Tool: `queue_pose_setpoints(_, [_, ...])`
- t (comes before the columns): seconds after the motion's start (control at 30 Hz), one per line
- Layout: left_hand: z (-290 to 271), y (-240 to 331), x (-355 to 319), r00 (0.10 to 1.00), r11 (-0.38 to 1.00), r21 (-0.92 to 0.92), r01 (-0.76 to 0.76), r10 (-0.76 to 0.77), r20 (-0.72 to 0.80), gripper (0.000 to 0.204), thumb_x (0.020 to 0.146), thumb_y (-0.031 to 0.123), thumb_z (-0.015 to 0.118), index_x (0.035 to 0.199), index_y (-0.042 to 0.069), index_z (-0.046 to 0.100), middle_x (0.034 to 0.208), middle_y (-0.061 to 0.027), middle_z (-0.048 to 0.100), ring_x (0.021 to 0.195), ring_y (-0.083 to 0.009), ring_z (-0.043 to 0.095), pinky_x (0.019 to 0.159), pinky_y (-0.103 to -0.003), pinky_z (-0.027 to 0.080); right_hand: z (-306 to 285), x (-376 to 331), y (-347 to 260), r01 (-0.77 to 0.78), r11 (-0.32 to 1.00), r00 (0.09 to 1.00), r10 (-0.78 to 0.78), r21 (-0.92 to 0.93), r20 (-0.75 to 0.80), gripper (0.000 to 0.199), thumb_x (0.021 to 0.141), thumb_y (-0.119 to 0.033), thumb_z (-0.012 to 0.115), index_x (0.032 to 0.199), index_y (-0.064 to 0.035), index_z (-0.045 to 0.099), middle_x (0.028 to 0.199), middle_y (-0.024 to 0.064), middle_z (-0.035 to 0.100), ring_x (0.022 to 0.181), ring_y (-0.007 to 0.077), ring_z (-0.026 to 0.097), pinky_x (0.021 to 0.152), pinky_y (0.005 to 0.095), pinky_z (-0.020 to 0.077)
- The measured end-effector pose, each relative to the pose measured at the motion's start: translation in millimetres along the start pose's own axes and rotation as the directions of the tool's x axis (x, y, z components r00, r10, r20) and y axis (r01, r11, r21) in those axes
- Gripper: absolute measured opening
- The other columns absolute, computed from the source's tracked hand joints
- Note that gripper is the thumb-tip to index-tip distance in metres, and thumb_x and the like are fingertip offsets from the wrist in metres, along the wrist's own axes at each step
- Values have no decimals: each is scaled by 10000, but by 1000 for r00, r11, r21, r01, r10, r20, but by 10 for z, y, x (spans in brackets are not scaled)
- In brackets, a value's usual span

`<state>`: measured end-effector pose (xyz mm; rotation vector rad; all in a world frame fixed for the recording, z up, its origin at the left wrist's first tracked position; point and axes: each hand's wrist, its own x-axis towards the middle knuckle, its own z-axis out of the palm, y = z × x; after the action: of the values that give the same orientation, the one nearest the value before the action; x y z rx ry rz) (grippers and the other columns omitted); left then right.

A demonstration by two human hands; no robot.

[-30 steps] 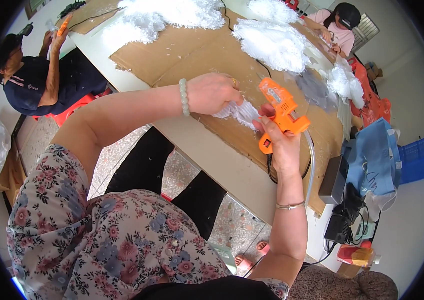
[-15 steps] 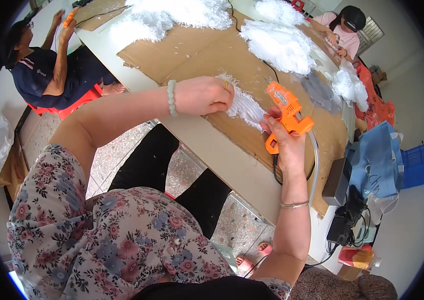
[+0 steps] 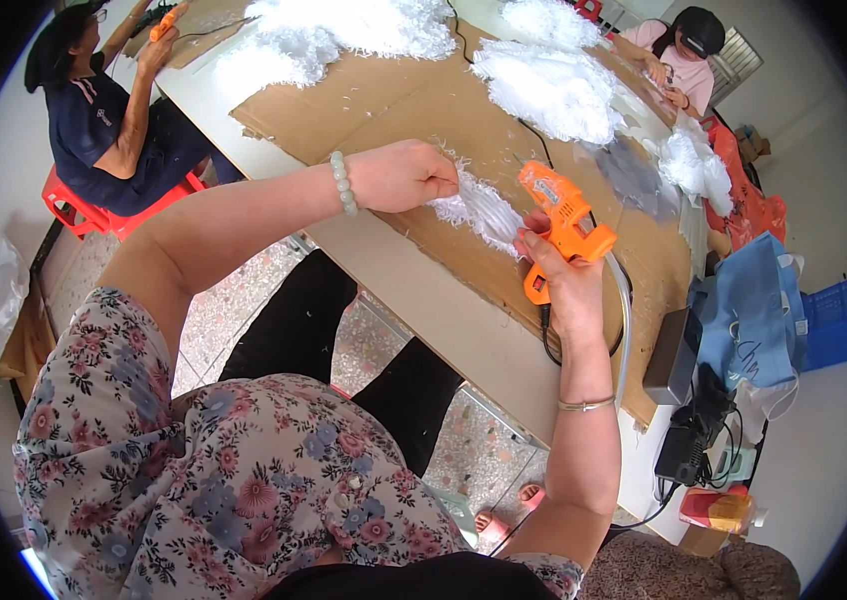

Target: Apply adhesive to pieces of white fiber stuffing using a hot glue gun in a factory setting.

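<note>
One white fringed strip [image 3: 489, 215], ribbed along its length and ragged at the edges, situated between the two hands over the near part of a brown cardboard sheet [image 3: 374, 115]; whether it rests on the sheet or is slightly raised cannot be told. Its left end lies just beside and beneath the curled fingers of the left hand [image 3: 406, 176]; its right end meets the fingertips of the right hand [image 3: 566, 285]. Left hand: palm downward, fingers drawn together toward the thumb, a pale bead bracelet [image 3: 344, 184] at the wrist; whether a strand is pinched there cannot be told. Right hand: wrapped about one orange glue gun [image 3: 556, 203], nozzle pointing up and away, with thumb and fingertips at the strip's end; a thin metal bangle [image 3: 587, 405] on the forearm. Black cord [image 3: 547, 325], descending from the glue gun's handle. White fluffy heap [image 3: 554, 90], beyond the glue gun on the far side of the sheet; a second white pile [image 3: 344, 35], farther left. Grey translucent plastic [image 3: 634, 180], right of the glue gun. Blue bag [image 3: 749, 310], well to the right, beside a dark box [image 3: 673, 355].
</note>
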<state>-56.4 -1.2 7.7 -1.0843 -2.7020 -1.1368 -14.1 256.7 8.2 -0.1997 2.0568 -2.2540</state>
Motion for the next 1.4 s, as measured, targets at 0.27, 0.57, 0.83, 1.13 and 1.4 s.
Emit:
queue_pose_setpoints(0.27, [-54,123,-13,996,987,-132,92,-89,26,236,921,220,523,985,32,650,862,-138,666,839,-267,626,762,-360,484,-2,-20,-16,-5,1000,1000,5,-17,8,312,806,10,664,1109,0,590,1027,93,631,898,194,641,777,316,546])
queue_pose_setpoints(0.57, [-59,251,-3,996,999,-35,5,-2,88,327,918,331,539,1001,37,657,912,-105,667,884,-275,616,803,-352,475,-90,-11,-105,136,989,987,-131,49,-95,310,840,2,625,1142,8,560,1050,106,617,918,211,631,793,345,549])
queue_pose_setpoints(0.83, [-51,488,74,931,813,455,-364,301,206,365,722,320,727,982,73,658,902,-92,605,911,-292,566,844,-422,443,-366,81,-178,116,991,926,-84,65,-369,309,849,0,602,1153,-14,546,1042,97,612,884,190,622,763,346,550])
queue_pose_setpoints(1.13, [-462,285,600,969,994,100,-52,75,-237,201,853,222,638,942,49,690,855,-103,663,705,-250,616,674,-346,501,-671,182,-143,236,967,823,-147,94,-549,241,848,-8,607,1086,-8,570,980,107,634,836,182,623,741,322,534])
queue_pose_setpoints(1.4, [11,202,1763,988,955,290,-68,105,-114,238,835,298,598,902,88,687,872,-98,686,782,-274,644,731,-365,501,-652,189,-92,181,980,801,-96,86,-591,236,856,-13,598,1091,-11,573,992,106,632,858,186,619,759,318,526])
